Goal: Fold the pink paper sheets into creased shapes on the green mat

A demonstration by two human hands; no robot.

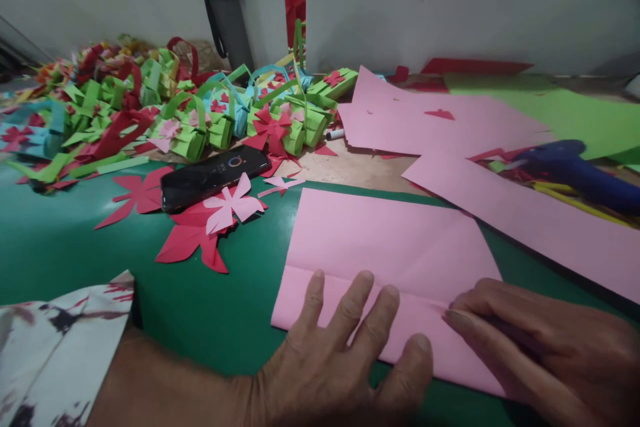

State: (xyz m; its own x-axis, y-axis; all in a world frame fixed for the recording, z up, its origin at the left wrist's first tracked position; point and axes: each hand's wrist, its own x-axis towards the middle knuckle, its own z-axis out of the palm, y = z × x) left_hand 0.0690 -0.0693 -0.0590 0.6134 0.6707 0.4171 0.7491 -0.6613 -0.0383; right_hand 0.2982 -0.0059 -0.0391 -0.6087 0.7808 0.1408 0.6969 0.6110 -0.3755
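A pink sheet of paper (385, 240) lies on the green mat (60, 247), its near edge folded up into a flap. My left hand (345, 353) rests flat on that flap, fingers spread and stretched out. My right hand (540, 347) lies at the sheet's right corner, fingers pressed together and fingertips pushing down on the fold line. Neither hand grips anything.
A black phone (213, 177) lies among red and pink paper flowers (220, 213). Behind is a heap of green, red and blue paper baskets (200, 113). More pink sheets (440, 123), a green sheet (575, 113) and a blue glue gun (575, 170) lie to the right.
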